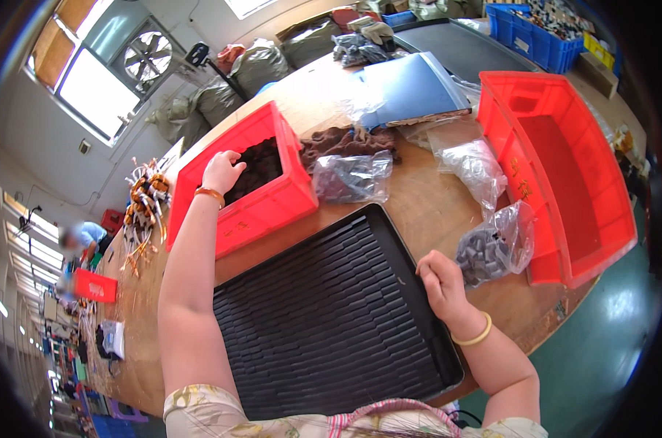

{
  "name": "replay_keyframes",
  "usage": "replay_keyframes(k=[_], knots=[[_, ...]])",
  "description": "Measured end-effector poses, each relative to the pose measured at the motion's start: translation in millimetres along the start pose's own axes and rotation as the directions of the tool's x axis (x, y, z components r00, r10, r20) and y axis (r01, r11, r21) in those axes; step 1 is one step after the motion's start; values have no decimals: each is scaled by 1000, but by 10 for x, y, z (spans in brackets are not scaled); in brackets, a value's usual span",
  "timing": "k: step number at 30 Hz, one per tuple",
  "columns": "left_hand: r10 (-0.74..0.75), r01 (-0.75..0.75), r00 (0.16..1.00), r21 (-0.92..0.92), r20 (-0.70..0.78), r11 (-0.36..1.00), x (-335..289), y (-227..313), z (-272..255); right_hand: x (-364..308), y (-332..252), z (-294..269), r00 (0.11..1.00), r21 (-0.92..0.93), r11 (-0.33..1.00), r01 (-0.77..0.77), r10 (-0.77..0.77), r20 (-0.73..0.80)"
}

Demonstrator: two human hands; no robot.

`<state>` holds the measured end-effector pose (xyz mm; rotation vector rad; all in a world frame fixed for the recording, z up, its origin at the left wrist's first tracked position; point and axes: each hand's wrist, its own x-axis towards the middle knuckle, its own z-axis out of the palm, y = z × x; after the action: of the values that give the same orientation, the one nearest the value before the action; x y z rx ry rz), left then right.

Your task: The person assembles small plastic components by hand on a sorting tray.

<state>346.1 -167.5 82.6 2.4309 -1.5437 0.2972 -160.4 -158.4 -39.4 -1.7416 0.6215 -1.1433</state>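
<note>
My left hand (225, 174) is over the near left side of a red plastic bin (269, 212), its fingers curled above a heap of small dark pieces (259, 172). Whatever it may hold is hidden. A black tray (400, 274) lies in front of me, filled with close rows of flat dark strips (309, 314). Beside the tray's right rim, my right hand (444, 286) is closed with the fingers folded in. I cannot make out anything inside it. Close to its right sits a clear bag of grey pieces (484, 255).
A large red bin (575, 182) stands tilted at the right edge of the wooden table (415, 197). Behind the tray are a bag of dark parts (353, 177), a brown cloth (342, 142) and a blue folder (411, 87). Wire bundles (147, 204) lie left. A person (90, 237) works far left.
</note>
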Motion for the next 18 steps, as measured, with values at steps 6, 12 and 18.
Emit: replay_keyframes(k=[6,12,18], knots=[[-143,69,886,178,441,982,678,-266,671,46,-175,-67,992,-78,994,77,-69,102],[-70,467,434,-157,898,870,620,-541,959,24,-148,-91,991,-60,998,23,-15,136],[-132,509,565,-219,814,833,128,-877,1006,-30,-163,-60,994,-30,999,-11,14,109]])
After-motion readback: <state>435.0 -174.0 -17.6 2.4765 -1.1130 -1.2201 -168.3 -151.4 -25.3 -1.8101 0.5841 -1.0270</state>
